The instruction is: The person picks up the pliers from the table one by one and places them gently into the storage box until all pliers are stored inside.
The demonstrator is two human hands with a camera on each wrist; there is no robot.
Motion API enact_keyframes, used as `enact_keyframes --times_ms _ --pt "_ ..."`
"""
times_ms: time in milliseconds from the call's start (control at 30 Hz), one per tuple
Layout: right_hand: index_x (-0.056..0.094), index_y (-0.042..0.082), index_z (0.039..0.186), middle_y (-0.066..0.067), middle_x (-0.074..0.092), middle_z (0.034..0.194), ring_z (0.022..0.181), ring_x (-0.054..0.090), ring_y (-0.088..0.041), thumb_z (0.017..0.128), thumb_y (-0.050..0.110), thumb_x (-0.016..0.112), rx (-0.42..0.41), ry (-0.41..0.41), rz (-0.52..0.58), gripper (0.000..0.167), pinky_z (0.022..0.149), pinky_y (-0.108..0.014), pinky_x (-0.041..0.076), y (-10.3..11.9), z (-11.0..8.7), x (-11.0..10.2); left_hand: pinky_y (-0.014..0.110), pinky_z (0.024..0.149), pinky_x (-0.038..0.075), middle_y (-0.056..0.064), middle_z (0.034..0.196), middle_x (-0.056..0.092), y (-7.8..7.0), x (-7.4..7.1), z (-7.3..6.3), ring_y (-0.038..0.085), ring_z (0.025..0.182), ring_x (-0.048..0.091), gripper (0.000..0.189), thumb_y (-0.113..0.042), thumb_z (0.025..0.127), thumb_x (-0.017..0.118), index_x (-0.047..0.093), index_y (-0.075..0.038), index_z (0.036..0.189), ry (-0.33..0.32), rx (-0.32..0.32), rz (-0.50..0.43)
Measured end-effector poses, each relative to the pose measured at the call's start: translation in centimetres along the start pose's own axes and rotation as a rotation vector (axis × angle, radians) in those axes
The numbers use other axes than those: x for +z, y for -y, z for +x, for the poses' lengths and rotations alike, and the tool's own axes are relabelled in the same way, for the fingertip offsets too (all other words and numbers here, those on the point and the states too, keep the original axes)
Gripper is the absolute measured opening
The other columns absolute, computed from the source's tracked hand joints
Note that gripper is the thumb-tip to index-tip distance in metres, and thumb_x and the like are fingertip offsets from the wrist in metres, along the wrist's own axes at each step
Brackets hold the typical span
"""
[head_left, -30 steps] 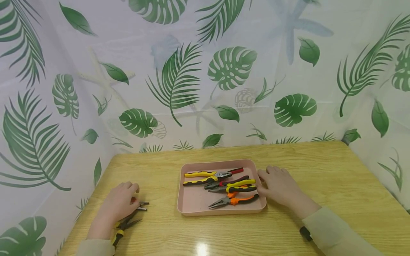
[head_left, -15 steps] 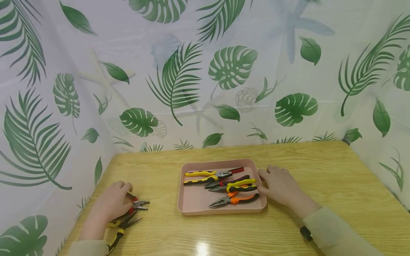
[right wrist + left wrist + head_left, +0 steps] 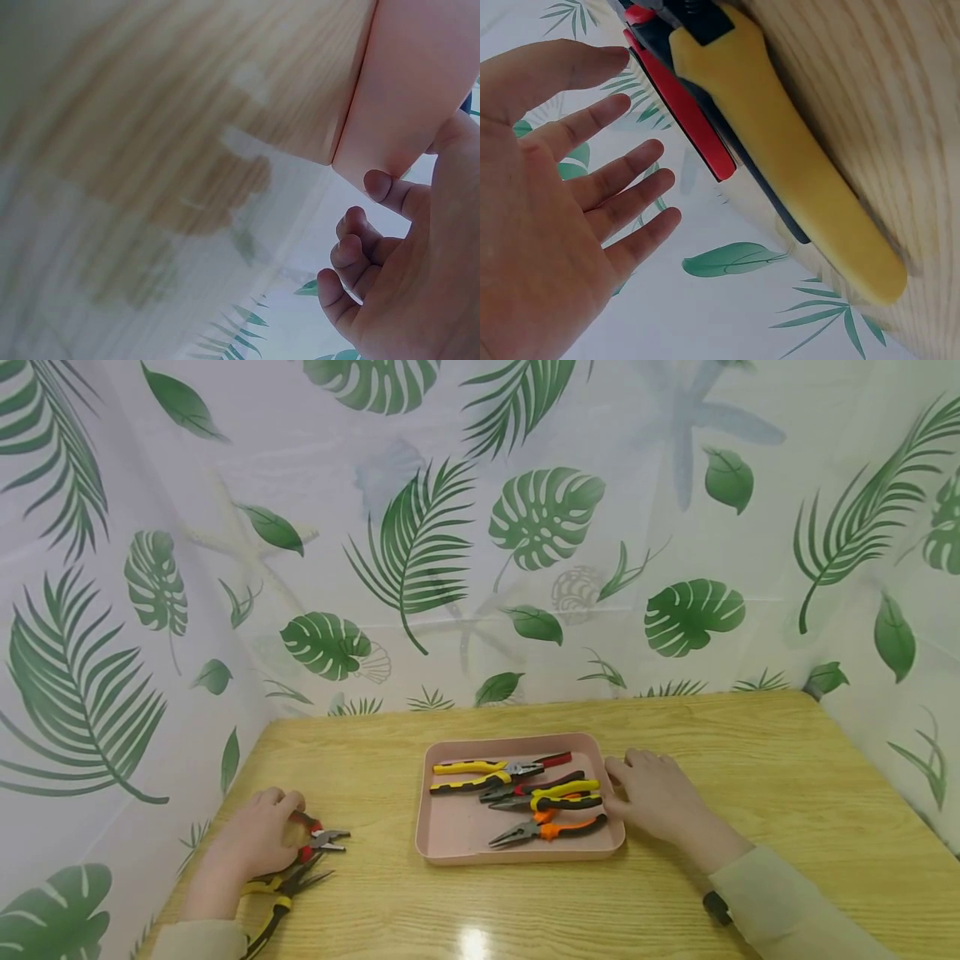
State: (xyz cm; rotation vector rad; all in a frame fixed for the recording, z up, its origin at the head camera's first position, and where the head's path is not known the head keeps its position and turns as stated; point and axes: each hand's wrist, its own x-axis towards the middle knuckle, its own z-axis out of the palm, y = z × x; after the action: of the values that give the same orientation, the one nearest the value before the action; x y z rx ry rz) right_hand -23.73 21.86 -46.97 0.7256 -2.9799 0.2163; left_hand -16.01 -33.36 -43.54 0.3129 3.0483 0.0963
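My left hand (image 3: 562, 195) is beside the red-and-black pliers (image 3: 324, 840) at the table's left, its fingers spread and loosely bent. In the left wrist view a gap shows between the fingertips and the red handle (image 3: 690, 120). Yellow-and-black long-nose pliers (image 3: 282, 906) lie just nearer, partly behind the wrist; their yellow handle (image 3: 802, 172) fills the left wrist view's middle. My right hand (image 3: 654, 795) holds the right rim of the pink tray (image 3: 453, 857), with the thumb over the edge and the other fingers curled outside. Several pliers (image 3: 517, 835) with yellow, red and orange grips lie inside the tray.
The wood-grain table (image 3: 390, 910) carries everything. Leaf-printed cloth (image 3: 450, 568) rises behind it and along both sides. A small black object (image 3: 716, 907) shows beside the right sleeve.
My left hand has let go of the red-and-black pliers and drawn back to the left, uncovering more of their handles. The right hand and tray stay in place.
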Motion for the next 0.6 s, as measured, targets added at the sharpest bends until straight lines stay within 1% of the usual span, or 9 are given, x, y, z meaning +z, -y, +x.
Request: enact_keyframes --times_ms 300,533,600 --pt "0.059 0.019 0.095 -0.001 0.048 0.082 0.073 0.043 -0.019 0.091 0.037 0.070 0.001 -0.007 -0.006 0.022 0.065 -0.035 0.033 -0.15 -0.09 0.18 0.061 0.093 0.054 0.021 0.118 0.063 0.08 -0.08 0.13 0.042 0.109 0.064 0.055 -0.015 0.076 0.087 0.065 -0.007 0.125 0.024 -0.017 0.002" --pt "0.060 0.018 0.095 -0.001 0.048 0.081 0.072 0.043 -0.018 0.092 0.036 0.069 0.002 -0.009 -0.011 0.021 0.064 -0.034 0.033 -0.11 0.01 0.23 0.062 0.096 0.053 0.022 0.126 0.063 0.48 0.44 0.37 0.045 0.116 0.063 0.055 -0.011 0.074 0.087 0.064 -0.009 0.124 0.017 -0.003 -0.004" --pt "0.060 0.018 0.095 -0.001 0.048 0.081 0.072 0.043 -0.018 0.092 0.036 0.069 0.004 -0.006 -0.010 0.020 0.064 -0.034 0.032 -0.12 0.02 0.22 0.062 0.097 0.053 0.021 0.126 0.063 0.59 0.60 0.44 0.046 0.116 0.063 0.054 -0.009 0.074 0.086 0.065 -0.009 0.124 0.016 0.001 -0.006"
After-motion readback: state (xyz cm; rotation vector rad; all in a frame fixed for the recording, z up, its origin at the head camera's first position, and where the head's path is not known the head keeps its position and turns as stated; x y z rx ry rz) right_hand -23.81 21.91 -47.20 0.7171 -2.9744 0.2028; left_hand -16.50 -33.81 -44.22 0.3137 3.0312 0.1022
